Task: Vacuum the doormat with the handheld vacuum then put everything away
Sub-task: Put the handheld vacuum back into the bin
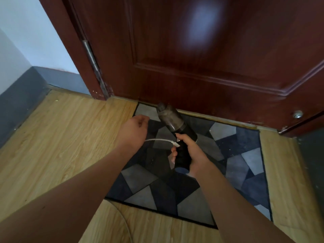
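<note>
**Head view: handheld vacuum aimed at the far left corner of the doormat**

The left hand hovers over the doormat's left edge with its fingers curled under; I cannot tell whether it pinches anything. A white cable runs from beneath its wrist to the vacuum's grip, and the right hand is wrapped round that grip. The vacuum's long axis slants away and leftward, nozzle near the foot of the door — so most of the doormat lies right of the nozzle and nearer the person, probably the right hand's next sweep.
</note>
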Tool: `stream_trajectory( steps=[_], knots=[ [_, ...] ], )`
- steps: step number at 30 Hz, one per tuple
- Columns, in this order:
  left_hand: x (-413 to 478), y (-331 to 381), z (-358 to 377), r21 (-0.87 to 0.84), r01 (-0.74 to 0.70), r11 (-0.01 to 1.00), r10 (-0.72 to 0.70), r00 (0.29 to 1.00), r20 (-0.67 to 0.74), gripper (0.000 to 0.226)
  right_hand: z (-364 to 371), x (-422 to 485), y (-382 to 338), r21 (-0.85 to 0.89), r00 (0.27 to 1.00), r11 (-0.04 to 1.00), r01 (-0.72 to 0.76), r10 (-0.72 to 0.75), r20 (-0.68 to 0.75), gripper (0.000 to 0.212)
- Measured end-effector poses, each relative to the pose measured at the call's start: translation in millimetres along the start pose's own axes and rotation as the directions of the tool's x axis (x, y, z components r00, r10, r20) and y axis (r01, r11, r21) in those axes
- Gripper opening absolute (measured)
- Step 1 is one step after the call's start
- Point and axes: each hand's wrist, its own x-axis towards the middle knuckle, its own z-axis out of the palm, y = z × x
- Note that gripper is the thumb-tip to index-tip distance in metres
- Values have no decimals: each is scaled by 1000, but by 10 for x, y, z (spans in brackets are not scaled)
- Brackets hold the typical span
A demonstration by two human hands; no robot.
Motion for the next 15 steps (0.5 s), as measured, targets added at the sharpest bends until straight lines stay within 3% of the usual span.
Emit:
stream_trajectory(
  steps=[9, 15],
  knots=[
    [-294, 1122, -519, 37, 44, 998, -42, 997, -66, 23, 346, -960, -618, -75, 998, 996, 44, -41, 37, 23],
    [-681, 1896, -1175, 100, 118, 988, -117, 993, -13, 22, 718, -1859, -827, -176, 999, 984, 15, -9, 35, 22]
  ],
)
